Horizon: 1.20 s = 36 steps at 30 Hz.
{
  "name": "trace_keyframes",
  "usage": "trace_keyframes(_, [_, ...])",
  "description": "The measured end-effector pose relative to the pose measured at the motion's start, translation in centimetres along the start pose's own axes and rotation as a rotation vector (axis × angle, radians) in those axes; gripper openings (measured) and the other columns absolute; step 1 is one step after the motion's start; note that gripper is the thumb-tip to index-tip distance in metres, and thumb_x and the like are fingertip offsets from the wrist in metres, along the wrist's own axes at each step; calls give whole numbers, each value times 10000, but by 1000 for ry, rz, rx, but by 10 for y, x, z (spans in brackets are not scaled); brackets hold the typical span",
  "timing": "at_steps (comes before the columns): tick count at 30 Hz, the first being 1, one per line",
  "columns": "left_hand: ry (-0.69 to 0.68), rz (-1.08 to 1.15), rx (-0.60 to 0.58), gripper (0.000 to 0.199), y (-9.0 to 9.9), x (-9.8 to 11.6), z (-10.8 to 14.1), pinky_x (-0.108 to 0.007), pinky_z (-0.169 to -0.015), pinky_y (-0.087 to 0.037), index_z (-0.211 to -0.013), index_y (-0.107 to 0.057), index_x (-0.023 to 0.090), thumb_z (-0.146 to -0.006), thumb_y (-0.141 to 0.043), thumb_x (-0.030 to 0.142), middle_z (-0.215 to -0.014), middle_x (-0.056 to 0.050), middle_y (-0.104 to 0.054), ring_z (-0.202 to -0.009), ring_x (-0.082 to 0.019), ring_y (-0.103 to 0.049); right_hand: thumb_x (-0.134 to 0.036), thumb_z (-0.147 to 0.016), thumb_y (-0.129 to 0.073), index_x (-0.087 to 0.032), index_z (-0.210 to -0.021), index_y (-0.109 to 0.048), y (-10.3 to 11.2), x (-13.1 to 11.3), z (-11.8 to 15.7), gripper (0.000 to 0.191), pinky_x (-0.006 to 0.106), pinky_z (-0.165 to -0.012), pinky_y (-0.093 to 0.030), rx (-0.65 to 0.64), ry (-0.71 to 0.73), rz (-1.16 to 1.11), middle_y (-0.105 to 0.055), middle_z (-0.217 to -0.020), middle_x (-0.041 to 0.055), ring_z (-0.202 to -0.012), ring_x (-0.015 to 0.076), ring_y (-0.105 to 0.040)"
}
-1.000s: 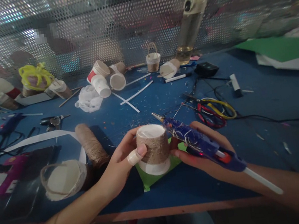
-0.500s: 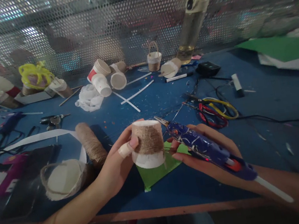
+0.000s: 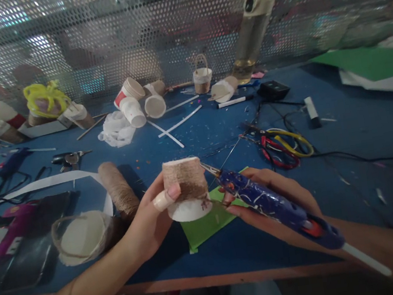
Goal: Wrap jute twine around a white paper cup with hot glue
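Observation:
My left hand (image 3: 155, 217), with a bandage on the thumb, is closed around a paper cup (image 3: 190, 211) held upside down. Brown jute twine (image 3: 186, 178) is wound around most of the cup, and its lower white band stays bare apart from a small dark print. In my right hand (image 3: 280, 189) is a blue glue gun (image 3: 263, 201), its metal nozzle at the cup's upper right edge. A white glue stick (image 3: 368, 260) sticks out of the gun's back end. My right fingertips also pinch what looks like the twine's end. Beneath lies a green sheet (image 3: 208, 227).
Left of my hand are a twine roll (image 3: 118, 188), a twine-edged cup (image 3: 84, 237), a dark phone (image 3: 37, 245) and a purple glue gun (image 3: 18, 226). Scissors (image 3: 281, 147) lie right. Cups (image 3: 134, 111), a bottle (image 3: 253, 30) and perforated metal (image 3: 164, 29) stand behind.
The cup has shifted slightly left and been turned in my left hand, so the dark print now shows. The glue gun's nozzle has moved slightly left and down with it.

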<state>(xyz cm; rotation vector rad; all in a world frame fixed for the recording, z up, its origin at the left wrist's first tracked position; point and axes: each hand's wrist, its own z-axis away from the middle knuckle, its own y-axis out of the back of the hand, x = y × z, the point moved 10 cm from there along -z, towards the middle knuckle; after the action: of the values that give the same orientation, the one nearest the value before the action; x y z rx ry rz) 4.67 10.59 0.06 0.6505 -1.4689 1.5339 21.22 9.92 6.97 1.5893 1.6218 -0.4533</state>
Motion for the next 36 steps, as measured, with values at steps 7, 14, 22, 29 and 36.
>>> trace_keyframes(7, [-79, -21, 38, 481, 4, 11, 1, -385, -850, -567, -1240, -652, 214, -818, -679, 442, -1233, -109, -690, -1004, -280, -689, -35, -738, -709, -279, -848, -523, -2, 1, 2, 326, 324, -641, -557, -127, 14, -95, -662, -857, -4, -739, 192, -684])
trace_keyframes(14, [-111, -28, 102, 467, 10, 16, 3, -380, -798, -570, -1157, -687, 227, -744, -765, 429, -1066, -78, -731, -956, -276, -687, -107, -769, -662, -244, -826, -543, -5, 11, 4, 190, 301, -579, -450, -279, -25, -71, -570, -724, -9, -634, 153, -551])
trace_keyframes(22, [-195, -74, 73, 493, 8, 22, 6, -461, -919, -543, -1203, -663, 261, -751, -767, 428, -1124, -81, -704, -1125, -341, -634, -190, -765, -656, -264, -774, -417, -8, 14, 9, 250, 308, -512, -338, -385, -21, 91, -482, -678, -23, -576, 148, -454])
trace_keyframes(29, [-283, -121, 103, 553, 15, 26, 9, -430, -972, -510, -1234, -653, 286, -722, -807, 426, -1239, -68, -675, -1185, -327, -598, -181, -765, -595, -249, -747, -336, -5, 18, 13, 268, 316, -514, -231, -325, 19, 167, -396, -648, -40, -550, 129, -396])
trace_keyframes(36, [-335, -214, 144, 541, 17, 28, 12, -417, -1023, -467, -1220, -669, 304, -710, -825, 385, -1256, -56, -669, -1221, -323, -561, -127, -723, -503, -249, -773, -278, -10, 8, 17, 261, 289, -504, -207, -358, 175, 228, -299, -669, -55, -536, 107, -338])
